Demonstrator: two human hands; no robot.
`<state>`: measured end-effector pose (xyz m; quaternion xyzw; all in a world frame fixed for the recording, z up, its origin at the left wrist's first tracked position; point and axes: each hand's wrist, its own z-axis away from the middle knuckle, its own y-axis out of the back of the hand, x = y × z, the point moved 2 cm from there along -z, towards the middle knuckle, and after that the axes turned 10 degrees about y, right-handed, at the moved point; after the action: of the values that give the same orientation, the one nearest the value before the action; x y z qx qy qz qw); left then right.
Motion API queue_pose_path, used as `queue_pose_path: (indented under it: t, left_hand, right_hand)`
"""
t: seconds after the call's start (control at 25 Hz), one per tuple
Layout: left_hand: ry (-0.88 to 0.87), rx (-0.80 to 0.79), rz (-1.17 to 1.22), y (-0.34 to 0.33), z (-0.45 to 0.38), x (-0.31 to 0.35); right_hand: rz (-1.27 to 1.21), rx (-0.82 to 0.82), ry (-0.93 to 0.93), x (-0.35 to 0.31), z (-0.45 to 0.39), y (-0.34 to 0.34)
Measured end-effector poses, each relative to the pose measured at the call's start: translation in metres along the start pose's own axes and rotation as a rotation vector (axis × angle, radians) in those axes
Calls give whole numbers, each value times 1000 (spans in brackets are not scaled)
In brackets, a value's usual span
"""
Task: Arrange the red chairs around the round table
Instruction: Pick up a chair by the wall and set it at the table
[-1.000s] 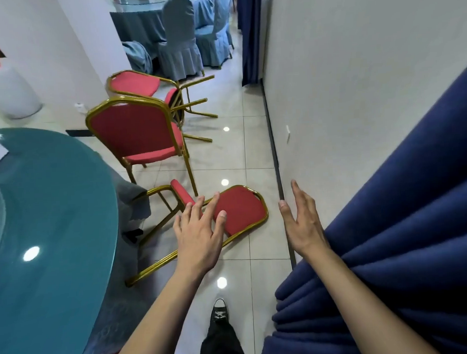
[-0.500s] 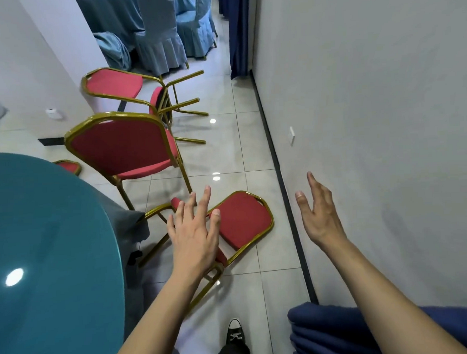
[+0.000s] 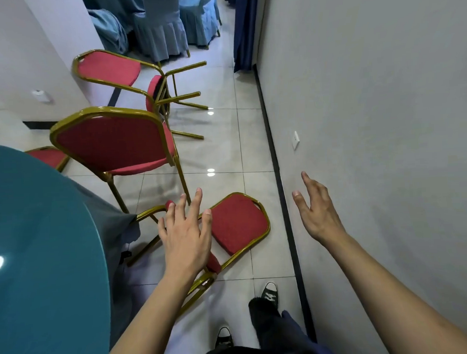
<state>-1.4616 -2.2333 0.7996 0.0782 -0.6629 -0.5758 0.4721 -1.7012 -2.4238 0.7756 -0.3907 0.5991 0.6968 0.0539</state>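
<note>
Four chairs: we count four red chairs, none of them yet set neatly at the worktop (image 3: 42, 268).
Change: over the last second we have stepped forward; the blue curtain that filled our right side a second ago is gone from view apart from a scrap by our legs, and the tipped chair (image 3: 237, 225) now lies just ahead of our shoes.
Tipped chair: it lies on its back on the floor (image 3: 225, 150), backrest flat toward the wall (image 3: 372, 115), gold legs pointing at the worktop's cloth.
Upright chair: this chair (image 3: 111, 145) stands just beyond the tipped one, close to the worktop's edge, its backrest toward us.
Far chair: it (image 3: 113, 66) lies on its side by the pillar, legs sticking out to the right.
Fourth chair: only a corner (image 3: 50, 156) shows behind the worktop's rim; we cannot tell how it stands.
Left hand: our left hand (image 3: 186, 236) reaches over the tipped chair's seat, fingers spread and straight, holding nothing; we cannot tell whether it touches the frame.
Right hand: our right hand (image 3: 315, 207) hangs beside the wall, fingers loose and apart, empty.
Meaning: we judge we are now close enough to grasp the tipped chair; lifting it upright looks like the step in hand.
Risk: its legs sit near the cloth and could snag it.
</note>
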Motion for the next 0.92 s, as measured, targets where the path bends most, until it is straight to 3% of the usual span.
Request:
queue_pose_path:
  t: [0.52, 0.92]
  left_hand:
    - [220, 198, 10, -48, -62, 68]
    - [341, 227, 14, -76, -111, 102]
  right_hand:
    - [-17, -262, 288, 16, -184, -10]
    - [-3, -371, 399, 9, -272, -15]
